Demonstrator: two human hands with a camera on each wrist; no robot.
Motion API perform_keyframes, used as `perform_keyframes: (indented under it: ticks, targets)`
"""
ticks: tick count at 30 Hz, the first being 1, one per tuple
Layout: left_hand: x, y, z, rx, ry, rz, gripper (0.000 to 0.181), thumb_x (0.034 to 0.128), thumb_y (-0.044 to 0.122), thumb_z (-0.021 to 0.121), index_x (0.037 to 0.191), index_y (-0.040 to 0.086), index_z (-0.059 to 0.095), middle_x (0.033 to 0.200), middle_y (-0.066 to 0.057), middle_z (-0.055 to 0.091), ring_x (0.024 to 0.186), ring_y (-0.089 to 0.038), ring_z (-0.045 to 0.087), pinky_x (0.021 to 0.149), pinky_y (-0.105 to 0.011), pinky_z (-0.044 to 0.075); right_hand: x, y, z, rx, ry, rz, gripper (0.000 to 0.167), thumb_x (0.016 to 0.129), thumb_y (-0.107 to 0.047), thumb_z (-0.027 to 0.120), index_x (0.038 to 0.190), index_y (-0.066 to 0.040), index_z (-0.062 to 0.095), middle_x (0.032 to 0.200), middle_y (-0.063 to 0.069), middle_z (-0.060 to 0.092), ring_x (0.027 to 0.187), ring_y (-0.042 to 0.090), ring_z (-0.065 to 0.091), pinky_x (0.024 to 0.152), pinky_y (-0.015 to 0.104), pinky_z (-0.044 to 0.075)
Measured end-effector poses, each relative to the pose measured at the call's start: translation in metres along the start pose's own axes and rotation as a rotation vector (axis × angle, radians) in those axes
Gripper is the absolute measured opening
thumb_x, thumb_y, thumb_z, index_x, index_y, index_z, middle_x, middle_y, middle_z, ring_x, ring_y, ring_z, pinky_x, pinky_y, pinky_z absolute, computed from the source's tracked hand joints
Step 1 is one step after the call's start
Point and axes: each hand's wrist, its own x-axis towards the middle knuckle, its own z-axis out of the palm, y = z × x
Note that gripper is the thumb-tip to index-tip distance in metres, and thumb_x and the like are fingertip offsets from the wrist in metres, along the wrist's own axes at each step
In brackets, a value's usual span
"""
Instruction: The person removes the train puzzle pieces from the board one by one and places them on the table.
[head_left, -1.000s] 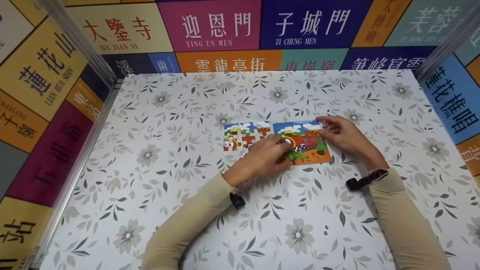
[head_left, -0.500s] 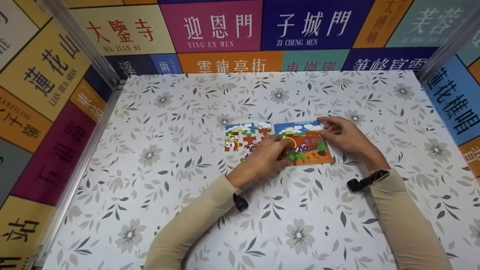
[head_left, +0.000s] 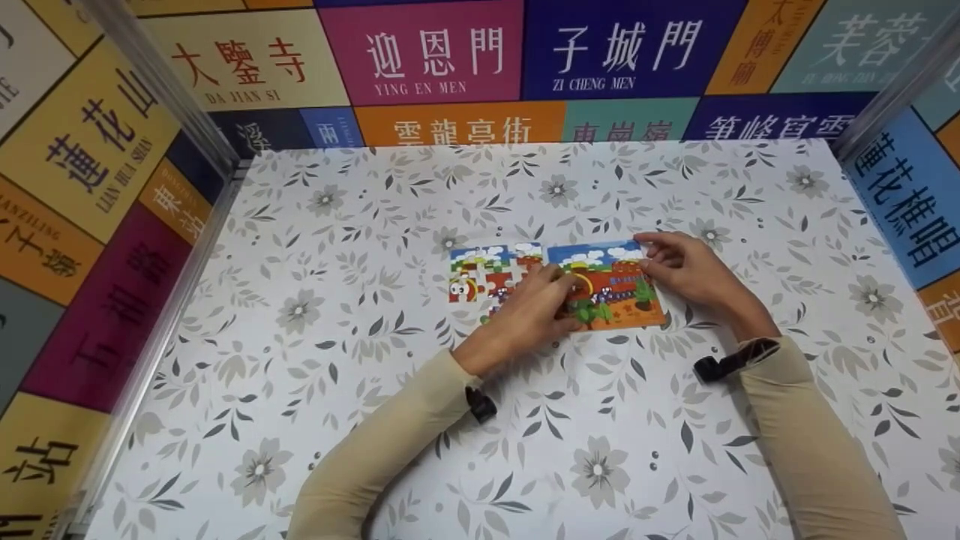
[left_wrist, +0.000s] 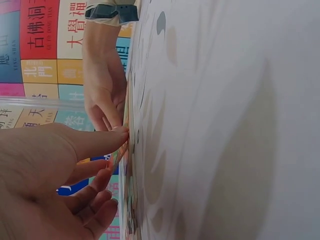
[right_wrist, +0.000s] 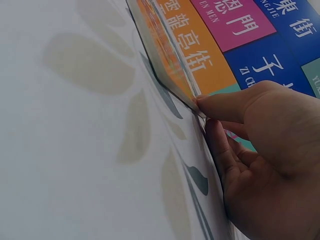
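Observation:
On the table lies a partly assembled jigsaw puzzle, with a train face and clouds on it. To its right is a picture board showing a red train under a blue sky. My left hand lies over the board's left part and hides the puzzle's lower right. In the left wrist view, its thumb and fingers pinch a thin printed puzzle piece, seen nearly edge-on. My right hand holds the board's upper right edge. Thumb and fingertips pinch the board's corner in the right wrist view.
A white tablecloth with grey flowers and leaves covers the table. Colourful panels with Chinese lettering stand behind it and along both sides. Each beige sleeve carries a black wrist strap, seen at the right cuff.
My left hand has shifted very slightly over the board's left side. The right hand, the puzzle and the board have stayed in place.

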Motion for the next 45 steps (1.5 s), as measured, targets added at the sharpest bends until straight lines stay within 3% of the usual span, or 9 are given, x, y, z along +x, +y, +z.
perform_keyframes:
  ticks: [3,5,12,19,28,36,45]
  targets:
    - [0.001,0.0,0.0,0.004,-0.006,-0.002,0.059,0.0973,0.034,0.083,0.148,0.014,0.061,0.135,-0.005,0.062,0.126,-0.022,0.055,0.109,-0.039,0.052,-0.006,-0.018,-0.002,0.008,-0.007,0.006,0.052,0.106,-0.008,0.068,0.155,0.001,0.055,0.122,0.024,0.064,0.102,0.014,0.062,0.086,0.005,0.048]
    - [0.001,-0.001,0.001,-0.004,-0.011,0.001,0.059,0.0973,0.033,0.082,0.149,0.014,0.061,0.136,-0.006,0.065,0.126,-0.022,0.057,0.11,-0.039,0.052,-0.006,-0.018,-0.002,0.006,-0.009,0.011,0.052,0.106,-0.008,0.068,0.156,0.002,0.054,0.123,0.025,0.064,0.103,0.015,0.062,0.086,0.006,0.048]
    - [0.001,-0.002,0.0,-0.031,-0.019,0.011,0.056,0.0976,0.03,0.082,0.148,0.014,0.064,0.134,-0.005,0.068,0.125,-0.022,0.058,0.107,-0.038,0.053,0.0,0.0,-0.001,-0.006,-0.003,0.058,0.053,0.106,-0.02,0.071,0.157,-0.014,0.057,0.124,0.015,0.066,0.106,0.013,0.063,0.092,0.01,0.05]
    - [0.002,-0.003,-0.001,-0.028,-0.029,0.016,0.054,0.0981,0.03,0.082,0.148,0.014,0.065,0.13,-0.004,0.067,0.122,-0.021,0.057,0.101,-0.037,0.053,0.001,0.0,-0.002,-0.016,-0.003,0.073,0.053,0.106,-0.021,0.071,0.157,-0.017,0.058,0.125,0.013,0.066,0.108,0.014,0.064,0.093,0.01,0.05]
    - [0.001,-0.004,-0.002,0.011,-0.063,0.043,0.053,0.1009,0.033,0.078,0.149,0.014,0.065,0.129,-0.004,0.064,0.118,-0.021,0.055,0.1,-0.038,0.05,0.0,0.0,0.0,-0.005,0.005,0.054,0.052,0.107,-0.022,0.071,0.156,-0.015,0.059,0.125,0.013,0.065,0.106,0.012,0.064,0.091,0.01,0.05]
    - [0.002,-0.005,-0.003,0.16,-0.082,0.095,0.059,0.1012,0.045,0.076,0.151,0.017,0.064,0.138,-0.006,0.066,0.124,-0.024,0.059,0.106,-0.04,0.05,0.0,-0.001,-0.001,0.0,0.01,0.076,0.051,0.107,-0.023,0.071,0.156,-0.017,0.059,0.126,0.012,0.064,0.107,0.014,0.064,0.091,0.01,0.05]
    - [0.002,-0.001,-0.002,0.148,-0.087,0.065,0.068,0.095,0.06,0.078,0.147,0.017,0.067,0.139,-0.005,0.066,0.123,-0.023,0.06,0.109,-0.041,0.05,0.0,0.0,-0.001,-0.004,0.008,0.077,0.053,0.105,-0.025,0.073,0.156,-0.016,0.059,0.125,0.014,0.066,0.106,0.014,0.064,0.091,0.011,0.05]
